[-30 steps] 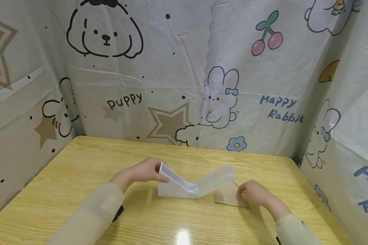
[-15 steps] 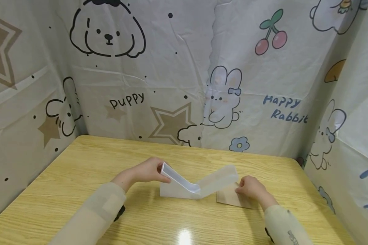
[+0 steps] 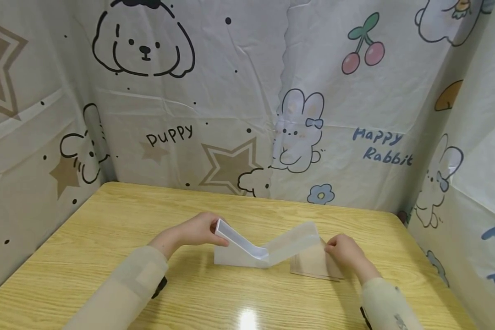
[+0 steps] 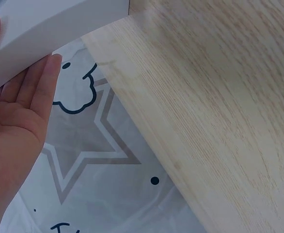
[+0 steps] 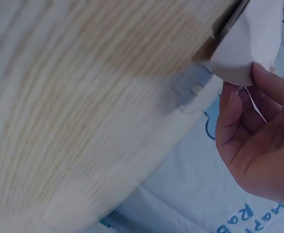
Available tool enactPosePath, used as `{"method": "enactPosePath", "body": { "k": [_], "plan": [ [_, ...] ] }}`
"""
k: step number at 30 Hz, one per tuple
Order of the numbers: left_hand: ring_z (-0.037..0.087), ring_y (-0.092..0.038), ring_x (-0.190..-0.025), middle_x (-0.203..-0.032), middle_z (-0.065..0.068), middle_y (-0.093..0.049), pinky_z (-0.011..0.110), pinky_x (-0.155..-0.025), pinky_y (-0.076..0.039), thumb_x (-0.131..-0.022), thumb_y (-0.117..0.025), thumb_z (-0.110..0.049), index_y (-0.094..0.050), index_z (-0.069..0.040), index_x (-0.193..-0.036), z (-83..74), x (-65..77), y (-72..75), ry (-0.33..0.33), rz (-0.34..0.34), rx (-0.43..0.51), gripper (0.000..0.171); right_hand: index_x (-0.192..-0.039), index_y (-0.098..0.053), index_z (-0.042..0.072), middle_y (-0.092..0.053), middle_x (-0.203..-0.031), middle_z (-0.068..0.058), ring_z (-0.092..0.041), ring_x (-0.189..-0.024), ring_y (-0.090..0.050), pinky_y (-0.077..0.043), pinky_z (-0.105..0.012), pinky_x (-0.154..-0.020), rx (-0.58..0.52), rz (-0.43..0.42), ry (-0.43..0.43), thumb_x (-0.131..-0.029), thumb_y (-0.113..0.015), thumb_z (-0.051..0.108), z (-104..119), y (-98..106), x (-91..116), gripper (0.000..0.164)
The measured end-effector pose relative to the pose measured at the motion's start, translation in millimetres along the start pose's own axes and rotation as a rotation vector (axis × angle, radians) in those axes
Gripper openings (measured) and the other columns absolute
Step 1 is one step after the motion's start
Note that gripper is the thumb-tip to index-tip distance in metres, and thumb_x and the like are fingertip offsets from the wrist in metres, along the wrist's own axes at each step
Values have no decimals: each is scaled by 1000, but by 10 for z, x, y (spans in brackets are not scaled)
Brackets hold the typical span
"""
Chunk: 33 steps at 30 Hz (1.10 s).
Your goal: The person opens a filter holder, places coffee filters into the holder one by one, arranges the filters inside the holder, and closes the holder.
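My left hand point(image 3: 200, 228) grips the raised left end of a white V-shaped holder point(image 3: 239, 255), thumb on the near side and fingers behind. From the left wrist view, its white wall point(image 4: 69, 24) lies between that thumb and the fingers point(image 4: 40, 82). The holder's right arm is a pale, see-through-looking flap point(image 3: 293, 243) slanting upward. Beneath and beside this flap, a small stack of brown paper sheets point(image 3: 307, 265) lies on the table. My right hand point(image 3: 346, 251) pinches the top sheet's far right corner, and the sheet point(image 5: 244, 53) curls up between thumb and finger.
All of this stands on a yellow wood-grain table point(image 3: 181, 298). A printed cloth point(image 3: 231, 114) hangs behind the table's back edge and along both sides. Dark bands show at both wrists.
My right hand has drawn back slightly to the right, and the top sheet's edge now lifts away from the stack. The left hand and white holder keep their place.
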State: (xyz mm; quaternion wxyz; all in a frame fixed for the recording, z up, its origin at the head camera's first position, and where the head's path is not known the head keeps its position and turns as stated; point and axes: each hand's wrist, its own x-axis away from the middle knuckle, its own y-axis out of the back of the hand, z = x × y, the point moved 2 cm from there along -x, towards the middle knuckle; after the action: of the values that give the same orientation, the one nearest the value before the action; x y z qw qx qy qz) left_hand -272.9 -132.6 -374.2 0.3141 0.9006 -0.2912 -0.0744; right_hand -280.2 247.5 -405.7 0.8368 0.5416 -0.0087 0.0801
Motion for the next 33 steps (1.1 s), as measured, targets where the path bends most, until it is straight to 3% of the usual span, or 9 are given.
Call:
{"method": "enactPosePath", "body": {
  "k": [7,11,14,18,23,29,33],
  "plan": [
    [10,-61,-78,-89,3,-68,25,-70,-50,-81,-74,-21,-64,-5,-97,-7,1,3,1,-13,-12,25,-98,-68,-5,-64,-84,-15,-18,-72,-53,-43,-28,-58,-206,0,-33,-92,-57,16,-133,293,58,25],
    [11,-61,-79,-90,4,-68,26,-71,-50,-81,-74,-21,-64,-5,-97,-14,3,9,-1,-17,-12,25,-105,-65,-7,-65,-101,-22,-23,-84,-59,-47,-29,-64,-214,-90,-19,-93,-56,17,-143,526,124,29],
    [11,-61,-79,-91,4,-68,27,-71,-51,-81,-74,-22,-64,-5,-97,-11,4,9,1,-16,-11,25,-106,-63,-10,-64,-103,-25,-18,-80,-60,-48,-29,-66,-236,-180,-7,-93,-57,14,-100,685,168,29],
    [11,-61,-80,-91,2,-68,27,-73,-51,-81,-74,-22,-65,-6,-98,1,1,-4,14,-14,-3,25,-110,-60,-11,-63,-106,-28,-13,-77,-58,-48,-29,-66,-247,-256,-5,-93,-57,17,20,877,247,33],
    [12,-61,-81,-91,2,-68,29,-73,-51,-81,-74,-21,-65,-7,-99,7,3,-5,15,-18,13,25,-113,-62,-6,-64,-107,-25,-24,-83,-62,-47,-31,-68,-213,-303,15,-94,-57,24,253,1059,330,36],
    [13,-59,-82,-94,5,-66,27,-72,-50,-81,-73,-20,-58,-6,-103,23,-4,-15,-37,-40,-16,30,-110,-63,-6,-66,-103,-23,-23,-84,-62,-48,-30,-70,-225,-314,84,-93,-59,20,543,1124,375,32],
    [15,-59,-89,-98,6,-64,33,-79,-51,-82,-73,-20,-54,-5,-107,19,2,-15,-40,-64,-26,36,-108,-64,-8,-66,-102,-24,-22,-84,-64,-52,-32,-72,-236,-325,128,-92,-59,14,685,1127,405,28]
  ]
}}
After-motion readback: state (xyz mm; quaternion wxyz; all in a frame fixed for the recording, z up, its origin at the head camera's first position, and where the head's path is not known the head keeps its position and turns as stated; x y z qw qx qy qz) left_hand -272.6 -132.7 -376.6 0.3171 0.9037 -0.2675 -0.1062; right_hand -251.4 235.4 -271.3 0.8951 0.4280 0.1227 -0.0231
